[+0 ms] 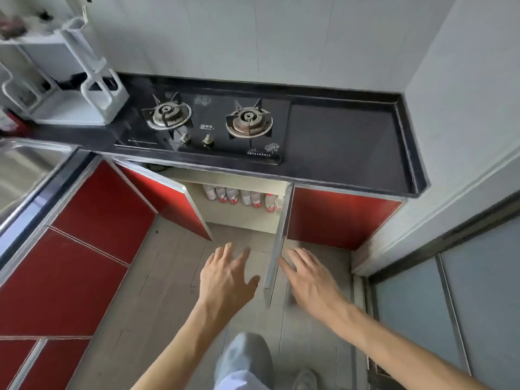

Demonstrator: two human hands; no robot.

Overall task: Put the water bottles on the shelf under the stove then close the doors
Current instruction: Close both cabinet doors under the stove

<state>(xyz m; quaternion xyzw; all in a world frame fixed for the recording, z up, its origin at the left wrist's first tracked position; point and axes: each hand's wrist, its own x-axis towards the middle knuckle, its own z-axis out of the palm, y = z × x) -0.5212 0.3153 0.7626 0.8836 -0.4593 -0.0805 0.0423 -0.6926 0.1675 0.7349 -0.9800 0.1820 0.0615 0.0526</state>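
Ok so the water bottles [244,197] are already on the shelf [242,219] under the stove [205,125], standing upright in a row just below the middle of the frame. They're clear with red labels and packed close together, some partly hidden by the cabinet's top edge.

Both doors are wide open. The left door [166,195] is red with a metal frame and swings out toward the lower left. The right door [278,237] points almost straight at the camera, so you mostly see its thin metal edge.

The left hand [228,274] is in the lower middle of the frame, over the floor [157,277], palm down. Its fingers [226,250] are spread apart and hold nothing. The right hand [306,277] is just to the right of the right door's edge, also with fingers [287,267] spread apart and nothing in them. Its index fingertip sits right against that edge, but I can't tell if it's actually touching.

The stove has 2 burners and 2 knobs, set into a black tabletop [343,142]. There's a white rack [92,88] in the upper left of the frame. At the bottom of the frame you can see a leg in light trousers [244,361].
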